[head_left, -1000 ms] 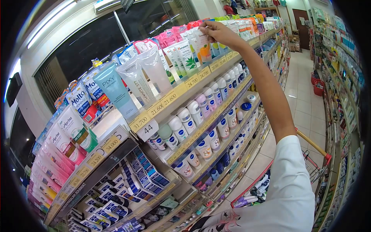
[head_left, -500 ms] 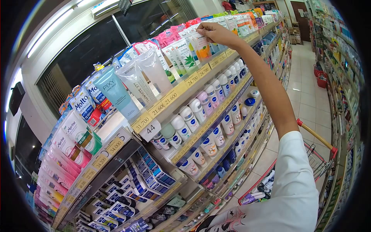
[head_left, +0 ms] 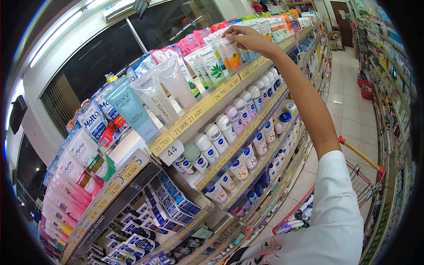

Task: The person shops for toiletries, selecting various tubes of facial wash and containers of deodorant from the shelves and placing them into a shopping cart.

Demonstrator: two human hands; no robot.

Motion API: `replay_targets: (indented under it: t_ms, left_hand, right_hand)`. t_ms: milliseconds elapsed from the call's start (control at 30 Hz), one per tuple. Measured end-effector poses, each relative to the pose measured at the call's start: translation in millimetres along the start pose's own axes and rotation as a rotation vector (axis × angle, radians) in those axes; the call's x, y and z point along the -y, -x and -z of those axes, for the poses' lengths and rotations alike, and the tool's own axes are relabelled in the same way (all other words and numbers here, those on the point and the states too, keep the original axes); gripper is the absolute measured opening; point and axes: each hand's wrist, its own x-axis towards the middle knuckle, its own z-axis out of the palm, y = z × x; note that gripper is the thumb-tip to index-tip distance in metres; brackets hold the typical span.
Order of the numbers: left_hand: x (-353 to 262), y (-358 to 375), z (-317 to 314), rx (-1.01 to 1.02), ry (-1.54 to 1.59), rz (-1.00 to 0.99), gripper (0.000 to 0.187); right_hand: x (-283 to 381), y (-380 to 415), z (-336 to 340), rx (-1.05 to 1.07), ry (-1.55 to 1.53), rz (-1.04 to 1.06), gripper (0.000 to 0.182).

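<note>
Reaches with the right hand (head_left: 252, 39) to the top shelf (head_left: 194, 128), curled narrow at the upper end of an orange tube (head_left: 232, 54); cannot tell whether pinched on it. Touches it in the row, farther right than the leaf tubes (head_left: 210, 66). Shows roll-ons (head_left: 226, 127) below, a blue tube (head_left: 131, 109) near left, a cart (head_left: 362, 157) right.

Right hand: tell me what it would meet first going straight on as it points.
The right hand would likely meet the white tube with an orange picture first; depth leaves any present contact unclear.
</note>
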Motion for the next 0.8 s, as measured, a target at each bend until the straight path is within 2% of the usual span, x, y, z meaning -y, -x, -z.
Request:
replay_targets:
  t_ms: [67, 133, 167, 200, 267, 333, 367, 400, 433, 467, 533, 567, 600, 633, 667, 733, 767, 800]
  left_hand:
    - [2, 1, 0, 0.004, -0.001, 0.0, 0.04]
    - [5, 4, 1, 0.01, -0.002, -0.001, 0.04]
    - [8, 5, 3, 0.013, -0.006, -0.003, 0.039]
    - [10, 7, 3, 0.017, -0.009, -0.004, 0.039]
    - [16, 11, 4, 0.032, -0.01, -0.011, 0.039]
    - [26, 16, 5, 0.049, -0.021, -0.02, 0.039]
    - [32, 19, 7, 0.059, -0.023, -0.025, 0.039]
    - [39, 23, 7, 0.073, -0.03, -0.033, 0.039]
    - [45, 25, 8, 0.086, -0.036, -0.038, 0.039]
    - [52, 26, 5, 0.102, -0.044, -0.044, 0.039]
    - [66, 32, 1, 0.155, -0.069, -0.047, 0.039]
    - [72, 33, -1, 0.184, -0.086, -0.051, 0.039]
    - [76, 33, -4, 0.219, -0.106, -0.06, 0.039]
    - [81, 34, -8, 0.253, -0.127, -0.065, 0.039]
    - [86, 35, -12, 0.292, -0.156, -0.08, 0.039]
    - [94, 32, -23, 0.409, -0.239, -0.151, 0.039]
    - [86, 29, -29, 0.461, -0.289, -0.266, 0.038]
    - [49, 28, -43, 0.33, -0.08, -0.642, 0.03]
  right_hand:
    - [3, 3, -1, -0.016, -0.016, -0.003, 0.024]
    - [5, 11, -4, -0.311, 0.226, 0.132, 0.026]
    - [3, 16, -3, -0.453, 0.307, 0.284, 0.026]
    - [7, 31, -4, -0.457, 0.308, 0.274, 0.026]
    - [27, 88, -15, -0.668, -0.022, 0.323, 0.033]
    - [28, 178, -42, -0.745, -0.171, 0.216, 0.035]
    - [11, 226, -62, -0.797, -0.035, 0.242, 0.033]
    - [-2, 278, -90, -0.874, 0.055, 0.124, 0.031]
    - [-18, 336, -119, -0.847, 0.151, -0.023, 0.025]
    - [-35, 391, -141, -0.692, 0.354, -0.031, 0.012]
    - [-29, 525, -189, -0.348, 0.311, -0.564, 0.052]
    - [-9, 579, -201, -0.169, 0.43, -0.56, 0.056]
    - [23, 627, -215, -0.055, 0.494, -0.743, 0.059]
    - [62, 648, -216, 0.057, 0.276, -1.028, 0.063]
    - [89, 663, -210, 0.154, 0.15, -1.081, 0.064]
    - [107, 717, -217, 0.128, 0.293, -1.084, 0.061]
    - [106, 743, -218, 0.08, 0.348, -1.105, 0.059]
    - [97, 772, -216, 0.054, 0.397, -1.136, 0.056]
